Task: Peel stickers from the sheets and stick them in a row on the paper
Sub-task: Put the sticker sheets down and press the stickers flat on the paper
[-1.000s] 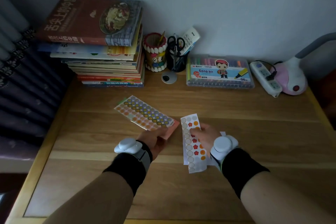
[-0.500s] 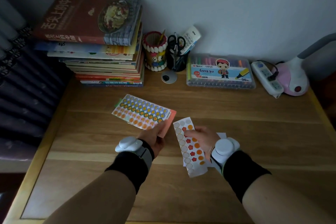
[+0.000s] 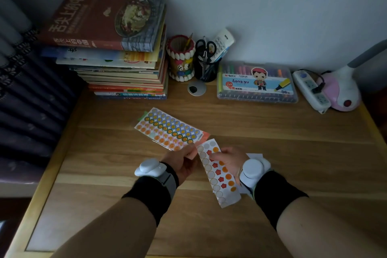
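Orange-edged rectangular sticker sheet with rows of round yellow and orange stickers (image 3: 167, 128) is gripped at near corner by left hand (image 3: 182, 163), thumb on top. Narrow white strip of red star and orange dot stickers (image 3: 217, 176) is pinched near upper end by right hand (image 3: 230, 163), held tilted, top edge just beside orange sheet. Both are held over light wooden desk (image 3: 293, 153). White paper (image 3: 256, 155) is seen partly behind right wrist, mostly hidden.

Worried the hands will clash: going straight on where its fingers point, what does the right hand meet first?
Probably the left hand, which pinches a corner of the wide sheet, just past the narrow sheet the right hand holds; depth is unclear.
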`<action>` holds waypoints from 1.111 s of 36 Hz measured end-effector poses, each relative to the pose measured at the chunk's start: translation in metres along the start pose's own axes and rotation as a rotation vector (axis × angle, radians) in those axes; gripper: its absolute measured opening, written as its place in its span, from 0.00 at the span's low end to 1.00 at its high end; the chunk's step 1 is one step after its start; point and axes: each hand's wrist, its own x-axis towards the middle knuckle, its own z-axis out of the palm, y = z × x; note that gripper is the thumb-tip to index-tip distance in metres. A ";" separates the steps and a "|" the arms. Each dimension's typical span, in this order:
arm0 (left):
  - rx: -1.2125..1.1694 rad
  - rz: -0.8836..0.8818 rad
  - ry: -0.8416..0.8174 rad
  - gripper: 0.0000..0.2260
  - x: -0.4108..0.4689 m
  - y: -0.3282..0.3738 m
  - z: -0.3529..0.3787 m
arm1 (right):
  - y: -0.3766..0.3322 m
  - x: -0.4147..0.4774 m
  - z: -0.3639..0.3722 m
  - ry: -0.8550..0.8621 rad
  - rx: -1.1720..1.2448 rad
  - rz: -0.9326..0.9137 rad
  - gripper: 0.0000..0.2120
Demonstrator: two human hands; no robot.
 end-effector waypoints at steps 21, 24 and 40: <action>0.098 -0.022 -0.105 0.06 -0.007 -0.006 -0.008 | 0.003 -0.003 0.001 -0.050 -0.109 0.065 0.07; 0.128 -0.024 -0.113 0.05 -0.009 -0.006 -0.008 | 0.002 -0.002 0.002 -0.006 -0.116 0.055 0.12; 0.202 -0.023 -0.071 0.05 -0.004 -0.009 -0.014 | 0.000 -0.004 0.003 -0.006 -0.188 0.026 0.17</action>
